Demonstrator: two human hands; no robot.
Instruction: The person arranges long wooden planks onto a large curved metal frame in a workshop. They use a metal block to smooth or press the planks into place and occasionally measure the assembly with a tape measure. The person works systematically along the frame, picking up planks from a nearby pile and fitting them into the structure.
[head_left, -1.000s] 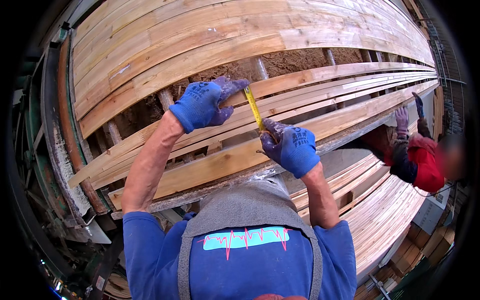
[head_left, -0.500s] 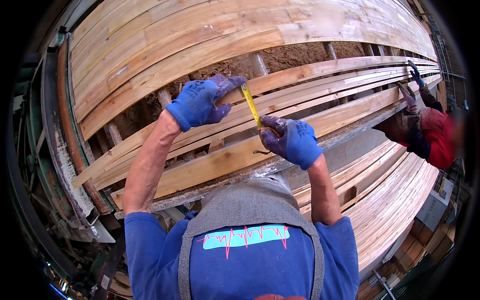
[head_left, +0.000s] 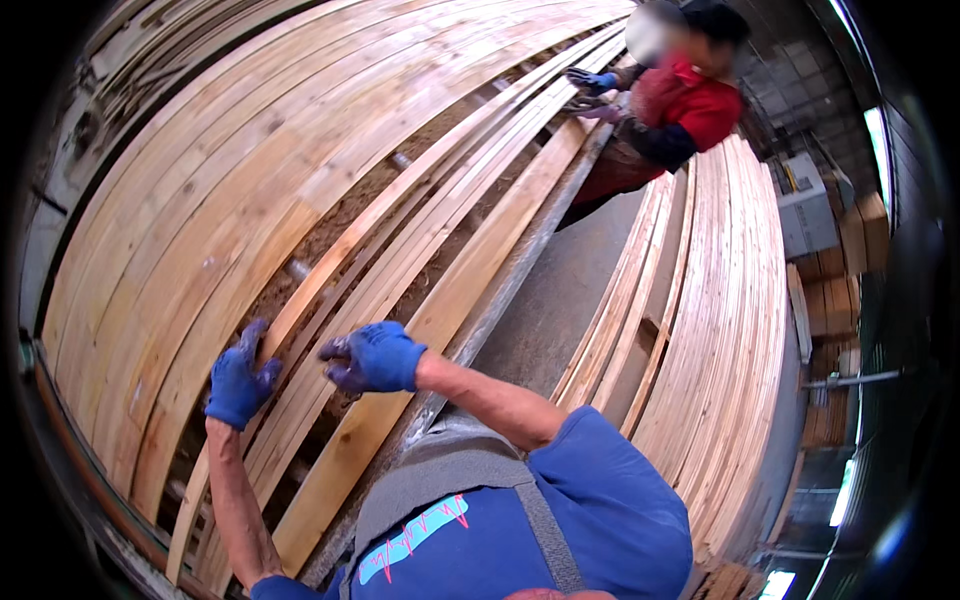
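My left hand (head_left: 238, 386), in a blue glove with purple-stained fingers, grips a long wooden strip (head_left: 372, 228), its thumb and fingers on opposite sides. To its right, my right hand (head_left: 374, 358), gloved alike, is curled with the palm turned down over the near strips (head_left: 448, 240). Whatever lies inside those curled fingers is hidden, and no yellow tape shows. A wider board (head_left: 480, 272) runs beneath my right wrist, along the near metal edge (head_left: 540, 262).
Joined planks (head_left: 230, 190) cover the far side, with brown sawdust (head_left: 405, 185) and rollers in the gap. A co-worker in red (head_left: 690, 110) rests gloved hands on the strips' far end. Stacked boards (head_left: 715, 350) stand on the right, near a white box (head_left: 806, 208).
The yellow measuring tape that stretched between my hands is out of sight. My view has turned to the right, and my hands now lie lower and closer together over the strips.
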